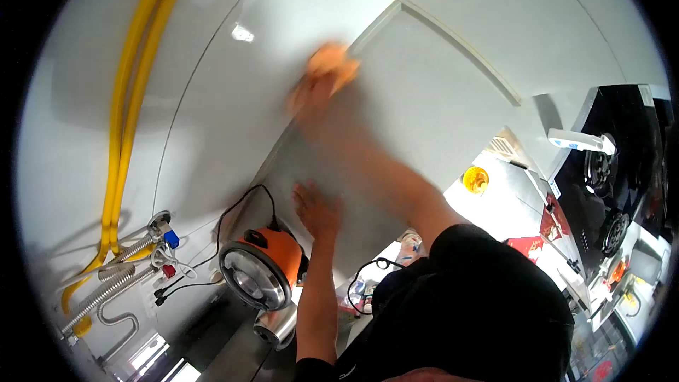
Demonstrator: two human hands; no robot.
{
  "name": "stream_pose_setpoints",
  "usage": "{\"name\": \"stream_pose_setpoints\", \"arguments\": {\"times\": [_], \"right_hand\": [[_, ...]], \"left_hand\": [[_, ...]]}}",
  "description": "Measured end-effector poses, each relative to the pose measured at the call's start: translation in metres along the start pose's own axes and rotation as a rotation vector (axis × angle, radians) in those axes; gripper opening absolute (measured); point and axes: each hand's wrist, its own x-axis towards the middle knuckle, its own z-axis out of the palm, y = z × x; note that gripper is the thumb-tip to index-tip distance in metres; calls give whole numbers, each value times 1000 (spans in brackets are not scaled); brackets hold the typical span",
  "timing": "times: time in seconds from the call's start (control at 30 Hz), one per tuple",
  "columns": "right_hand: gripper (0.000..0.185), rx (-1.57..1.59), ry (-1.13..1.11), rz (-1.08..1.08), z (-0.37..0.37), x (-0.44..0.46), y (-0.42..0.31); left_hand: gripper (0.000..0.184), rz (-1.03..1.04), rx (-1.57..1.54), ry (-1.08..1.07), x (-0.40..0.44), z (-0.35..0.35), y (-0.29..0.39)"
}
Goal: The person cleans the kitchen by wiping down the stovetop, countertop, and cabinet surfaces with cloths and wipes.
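Gripping an orange cloth [334,61] by the wall trim [384,21], right hand [311,101] closed on it, fingers a blur. My left hand's [318,212] spread on the grey tabletop [417,85]; swing that forearm [316,297] carelessly and it'd maybe knock the orange appliance [285,256] beside it.

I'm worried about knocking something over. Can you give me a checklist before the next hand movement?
1. Right hand holds the orange cloth: ok, though blurred.
2. Left hand bare, fingers spread on the grey surface: ok.
3. Orange appliance free of the left forearm: cannot tell; they nearly meet in view.
4. Black cord away from the cloth: ok.
5. Yellow hoses away from both hands: ok.
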Motion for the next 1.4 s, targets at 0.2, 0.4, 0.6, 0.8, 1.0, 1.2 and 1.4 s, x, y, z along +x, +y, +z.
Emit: {"name": "stream_pose_setpoints", "arguments": {"times": [0.2, 0.4, 0.6, 0.8, 1.0, 1.2, 1.4], "right_hand": [[34, -109, -364, 380, -6, -140, -24], [23, 100, -359, -707, 3, 2, -224], [25, -608, -345, -1154, 45, -107, -226], [43, -512, -1143, -1459, 9, -66, -174], [41, -241, -42, -1084, 32, 181, -268], [46, -312, 191, -1033, -8, 139, -201], [47, -483, 165, -161, 5, 55, -38]], "left_hand": [[87, -5, 3, -185, 7, 19, -18], [87, -52, -72, -64, 3, 3, -10], [90, -59, -101, -160, 6, -14, -6], [92, -23, -118, -141, 8, -11, -9], [88, 13, -115, -28, -5, -4, -13], [93, -3, -120, -107, 3, -6, -14], [87, 23, -117, -60, 9, -6, -16]]}}
